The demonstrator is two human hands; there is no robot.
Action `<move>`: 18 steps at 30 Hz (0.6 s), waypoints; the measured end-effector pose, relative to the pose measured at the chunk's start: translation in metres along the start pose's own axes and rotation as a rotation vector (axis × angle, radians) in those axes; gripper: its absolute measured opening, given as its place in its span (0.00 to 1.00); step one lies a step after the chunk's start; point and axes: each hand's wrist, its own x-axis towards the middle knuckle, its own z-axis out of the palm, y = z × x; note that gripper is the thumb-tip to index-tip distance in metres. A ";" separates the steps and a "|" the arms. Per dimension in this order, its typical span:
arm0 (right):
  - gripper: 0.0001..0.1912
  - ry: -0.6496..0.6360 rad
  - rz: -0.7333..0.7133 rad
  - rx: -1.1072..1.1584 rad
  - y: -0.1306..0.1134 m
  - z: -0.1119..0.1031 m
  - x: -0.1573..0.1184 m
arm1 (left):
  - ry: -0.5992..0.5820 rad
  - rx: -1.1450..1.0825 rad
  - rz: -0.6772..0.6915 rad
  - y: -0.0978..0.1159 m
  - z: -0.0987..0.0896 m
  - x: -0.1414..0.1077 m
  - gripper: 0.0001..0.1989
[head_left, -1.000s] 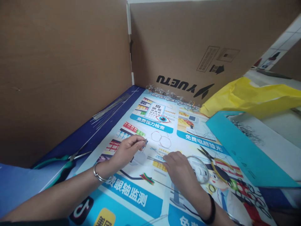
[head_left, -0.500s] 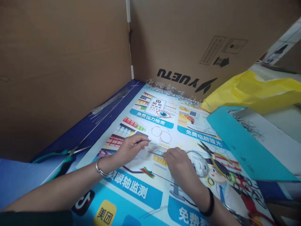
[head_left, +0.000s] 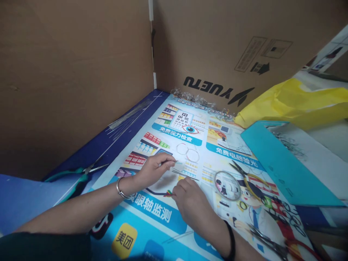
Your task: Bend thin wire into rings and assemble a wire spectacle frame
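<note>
My left hand (head_left: pixel 157 168) is closed in a pinch, with a short thin dark piece showing at its fingertips. Nearer to me, my right hand (head_left: pixel 190 201) has its fingers closed at a small bundle of red, green and yellow strips (head_left: pixel 168 194) and covers most of it. Thin straight wires (head_left: pixel 185 174) lie between the hands on the printed poster (head_left: pixel 201 166). Just beyond them are two thin wire rings (head_left: pixel 193 155) side by side. A round hoop (head_left: pixel 227 185) lies right of my right hand.
Yellow-handled scissors (head_left: pixel 250 183), red-handled scissors (head_left: pixel 268 239) and small dark rings (head_left: pixel 289 214) are at the right. Teal-handled pliers (head_left: pixel 78 181) and loose wires (head_left: pixel 125 119) lie left. Beyond stand cardboard walls (head_left: pixel 212 43), a teal box (head_left: pixel 282 170) and a yellow bag (head_left: pixel 293 105).
My right hand has moved left and nearer to me, from the straight wires to the coloured strips. The wires now lie free of it. My left hand keeps its pinch; the view has shifted slightly.
</note>
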 end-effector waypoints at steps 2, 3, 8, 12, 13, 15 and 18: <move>0.07 -0.008 0.004 -0.060 0.000 -0.003 -0.002 | 0.004 0.021 0.015 0.002 0.000 -0.001 0.06; 0.08 -0.012 0.016 -0.080 0.000 -0.008 -0.003 | 0.008 0.035 0.029 0.003 0.000 -0.001 0.06; 0.10 0.103 0.088 -0.130 0.014 -0.056 -0.009 | 0.008 0.098 0.060 0.001 -0.002 -0.001 0.08; 0.13 0.381 0.124 -0.268 0.044 -0.113 -0.030 | -0.022 0.121 0.083 -0.003 -0.004 -0.001 0.09; 0.13 0.456 0.156 -0.344 0.054 -0.127 -0.039 | -0.033 0.128 0.094 -0.003 -0.005 -0.001 0.10; 0.15 0.601 0.261 -0.541 0.077 -0.154 -0.057 | -0.047 0.141 0.115 -0.004 -0.005 -0.001 0.10; 0.12 0.791 0.472 -0.798 0.115 -0.183 -0.083 | -0.042 0.147 0.127 -0.003 -0.005 -0.001 0.10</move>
